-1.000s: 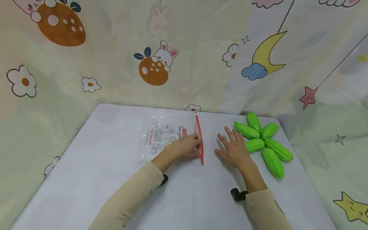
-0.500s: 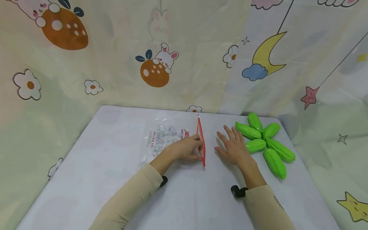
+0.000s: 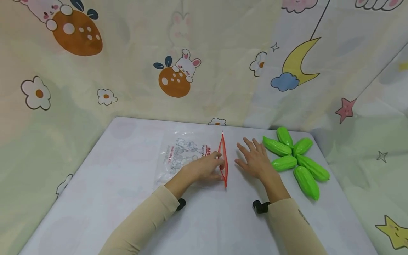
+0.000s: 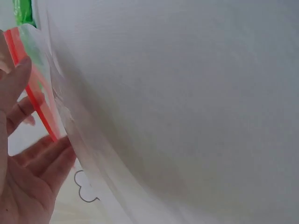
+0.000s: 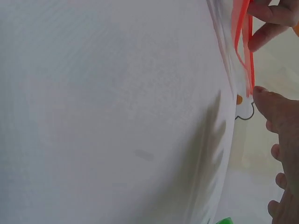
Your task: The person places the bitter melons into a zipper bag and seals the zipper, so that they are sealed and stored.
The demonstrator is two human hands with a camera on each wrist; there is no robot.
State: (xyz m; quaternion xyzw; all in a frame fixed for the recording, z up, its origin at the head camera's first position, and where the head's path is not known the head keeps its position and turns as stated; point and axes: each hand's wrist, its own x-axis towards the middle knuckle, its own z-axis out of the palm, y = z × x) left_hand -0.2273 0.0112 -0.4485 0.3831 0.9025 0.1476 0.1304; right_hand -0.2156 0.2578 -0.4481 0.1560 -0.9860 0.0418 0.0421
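Observation:
A clear zip bag [image 3: 181, 150] with a red zip strip and printed cartoon figures lies on the white table, its mouth facing right and parted a little. My left hand [image 3: 202, 168] holds the bag at this mouth, thumb and fingers bent about the red zip strip [image 4: 35, 100]. To the right of the bag, my right hand [image 3: 256, 161] hovers over the table with fingers spread, holding nothing. Just beyond it lie several bright green ridged vegetables [image 3: 307, 182], shaped like bitter melons and grouped like petals.
The white table [image 3: 105, 198] ends at a back edge against a curtain [image 3: 127, 63] with cartoon prints. Black wrist cameras show below both hands, the right one [image 3: 260, 207] beside the sleeve cuff.
My right hand has shifted slightly left, away from the green vegetables toward the bag. The left hand stays at the bag's mouth, which stands a little wider. The head view has drifted slightly.

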